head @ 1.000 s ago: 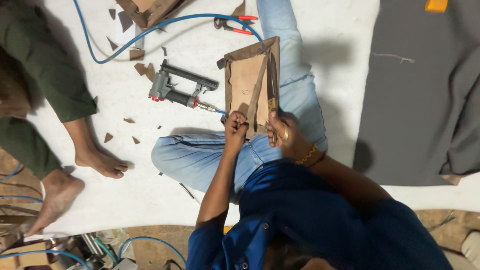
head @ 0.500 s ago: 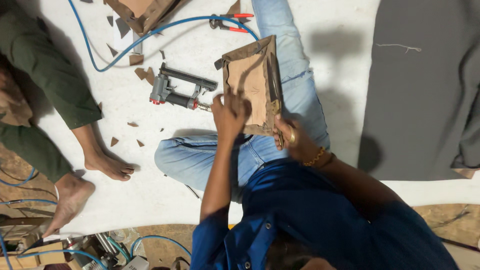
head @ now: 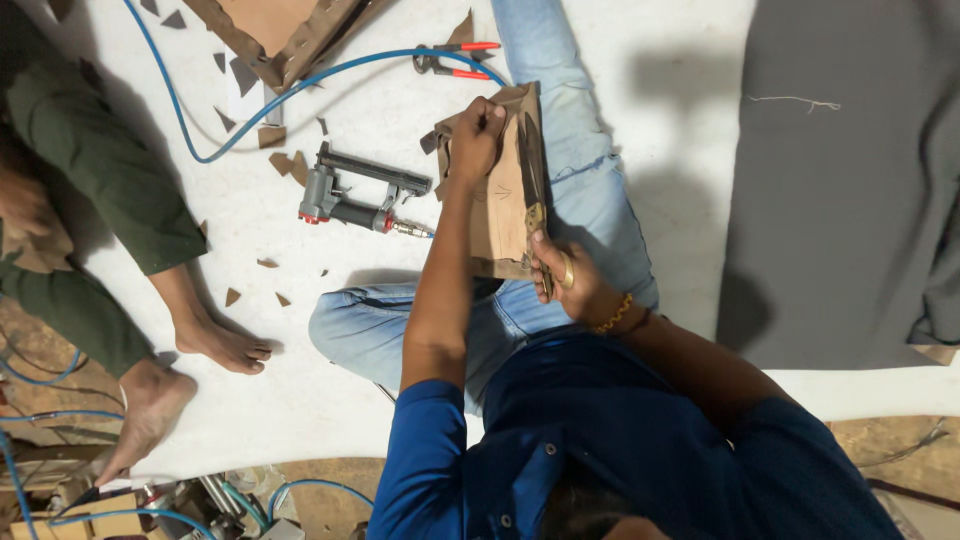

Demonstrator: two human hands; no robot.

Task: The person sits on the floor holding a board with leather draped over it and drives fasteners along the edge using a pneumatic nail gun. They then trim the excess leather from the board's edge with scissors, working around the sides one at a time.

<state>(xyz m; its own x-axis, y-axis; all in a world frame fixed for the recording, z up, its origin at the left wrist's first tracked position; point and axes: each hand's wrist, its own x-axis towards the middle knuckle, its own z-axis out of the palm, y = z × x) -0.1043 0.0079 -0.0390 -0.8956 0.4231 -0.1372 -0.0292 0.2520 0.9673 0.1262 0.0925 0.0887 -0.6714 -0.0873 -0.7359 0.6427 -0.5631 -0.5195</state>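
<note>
We see our left hand (head: pixel 478 135) curled shut over the far upper corner of a brown cardboard piece (head: pixel 497 190) that rests on our outstretched leg in blue jeans (head: pixel 590 190), fingers folded down on its edge. Our right hand (head: pixel 565 280) is closed in a narrow grip around the handle of a long blade (head: pixel 530 180) at the near end of the cardboard; the blade lies along the piece, pointing away from us. The cardboard's long axis runs the same way, from our lap toward the knee, slightly tilted. We count one such piece on the leg and one larger cardboard frame (head: pixel 270 30) at the top edge of the floor. One pneumatic stapler (head: pixel 355 195) lies on the white floor (head: pixel 650 90) just left of the leg, with one blue hose (head: pixel 250 110) curving above it, and one pair of red-handled pliers (head: pixel 455 60) beyond. Several small cardboard scraps dot the floor. Another person's two bare feet (head: pixel 190 370) rest at the left.
</note>
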